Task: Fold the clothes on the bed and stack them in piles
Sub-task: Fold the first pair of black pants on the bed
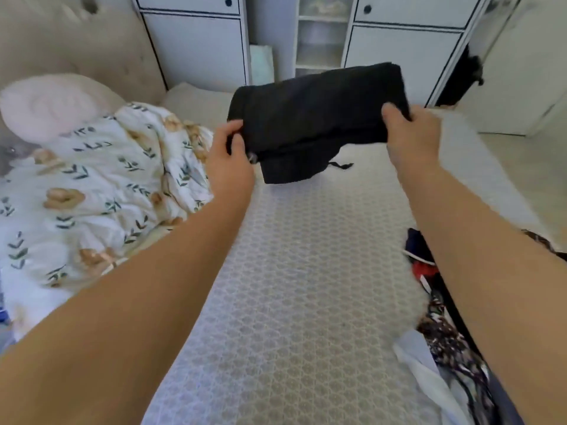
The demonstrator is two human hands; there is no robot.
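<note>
A folded black garment (pixel 316 118) hangs in the air above the far half of the bed (pixel 291 286), held flat between both hands. My left hand (pixel 230 161) grips its left end and my right hand (pixel 411 133) grips its right end. A lower fold and a small black cord dangle under it. A heap of unfolded clothes (pixel 441 332), dark, red, patterned and pale, lies at the bed's right edge, partly hidden by my right forearm.
A floral duvet (pixel 101 191) is bunched on the left of the bed with a round pink pillow (pixel 49 105) behind it. A padded headboard (pixel 76 47) rises at far left. White wardrobes (pixel 405 50) stand beyond the bed.
</note>
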